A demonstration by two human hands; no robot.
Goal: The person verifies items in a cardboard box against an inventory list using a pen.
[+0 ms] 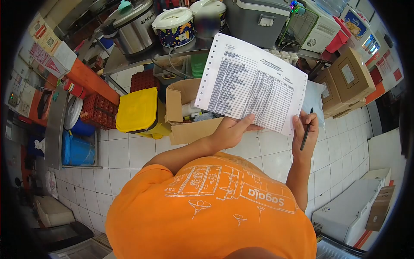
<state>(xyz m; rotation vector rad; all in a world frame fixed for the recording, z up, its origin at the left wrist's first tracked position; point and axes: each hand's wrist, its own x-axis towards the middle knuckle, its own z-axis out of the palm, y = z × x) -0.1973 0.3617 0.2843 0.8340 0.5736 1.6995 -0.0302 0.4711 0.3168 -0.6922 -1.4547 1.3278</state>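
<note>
Printed sheet (254, 82) was R of yellow bin (139, 112): L hand (228, 132) clamped on its btm edge, thumb on top; R hand (306, 124) pinched btm corner farther from bin, w/ pen (306, 134) too. Prob. needed sheet taut, pen clear of print.

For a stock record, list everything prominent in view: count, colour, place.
Printed sheet: 1, white, centre
Pen: 1, black, in right hand
Bench: 1, silver, top centre
Pot: 1, silver, top left
Cookers: 2, white lids, top
Cooler: 1, grey, top
Lidded bin: 1, yellow, left
Open carton: 1, brown, beside bin
Stacked cartons: several, brown, right
Crates: 2+, red, left
Buckets: 2+, blue, left
Chest: 1, white, lower right
Shirt: 1, orange, lower centre
Left hand: 1, bare, gripping sheet
Right hand: 1, bare, gripping sheet
</note>
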